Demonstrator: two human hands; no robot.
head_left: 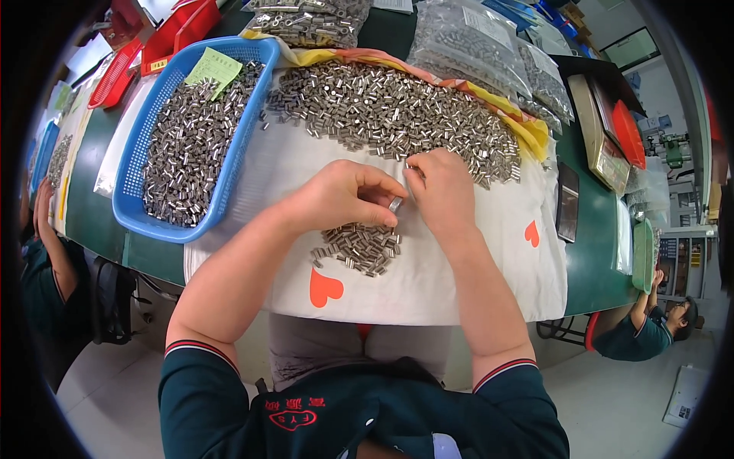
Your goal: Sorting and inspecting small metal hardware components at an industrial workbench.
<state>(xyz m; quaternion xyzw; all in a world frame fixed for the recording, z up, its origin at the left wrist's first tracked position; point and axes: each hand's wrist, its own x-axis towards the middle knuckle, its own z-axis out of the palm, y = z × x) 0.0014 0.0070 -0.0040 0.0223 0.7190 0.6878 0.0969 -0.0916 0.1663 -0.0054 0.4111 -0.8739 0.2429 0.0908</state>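
My left hand [348, 196] is closed, with a short silver metal sleeve [395, 204] between the thumb and fingertips. Close beside it, my right hand [443, 187] is pinched together at the near edge of a wide heap of small metal cylinders [397, 107]. A bit of metal shows at its fingertips, mostly covered by them. Under my left hand, a smaller pile of the same cylinders [359, 249] lies on a white cloth [497, 283] printed with red hearts.
A blue basket [126, 183] full of metal cylinders stands at the left, a green note on top. Bags of metal parts [466, 38] lie behind the heap. A dark phone-like object [567, 203] rests at the right. Co-workers sit at both sides, one at right [642, 336].
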